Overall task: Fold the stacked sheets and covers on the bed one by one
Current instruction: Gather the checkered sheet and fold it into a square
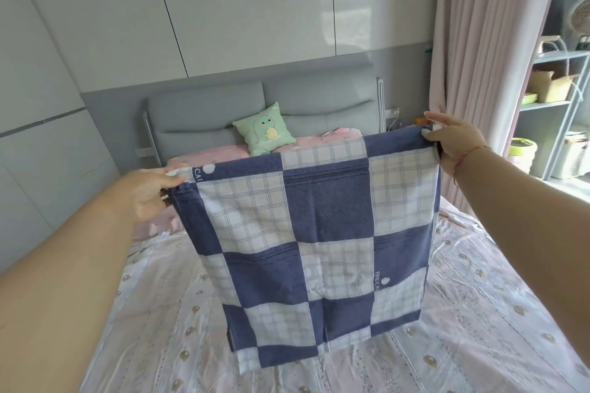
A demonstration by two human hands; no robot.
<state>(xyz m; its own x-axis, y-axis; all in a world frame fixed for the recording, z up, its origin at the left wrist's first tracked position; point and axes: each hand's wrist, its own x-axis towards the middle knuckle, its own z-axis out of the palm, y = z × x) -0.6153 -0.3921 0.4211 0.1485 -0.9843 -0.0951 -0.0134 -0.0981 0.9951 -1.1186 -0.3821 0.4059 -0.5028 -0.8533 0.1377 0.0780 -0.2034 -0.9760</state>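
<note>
A blue and white checked cover (319, 233) hangs doubled over in the air above the bed (479, 313), its lower edge just reaching the pale pink sheet. My left hand (153, 191) pinches the cover's top left corner. My right hand (453, 143) pinches the top right corner, a little higher and farther away. The cover is stretched flat between both hands. Behind it lies pink bedding (207, 156), partly hidden.
A green dinosaur cushion (265, 129) leans on the grey headboard (207, 115). A pink curtain (479, 41) hangs at the right, beside a metal shelf (555, 99) with boxes and baskets. White wardrobe panels (48, 105) line the left wall.
</note>
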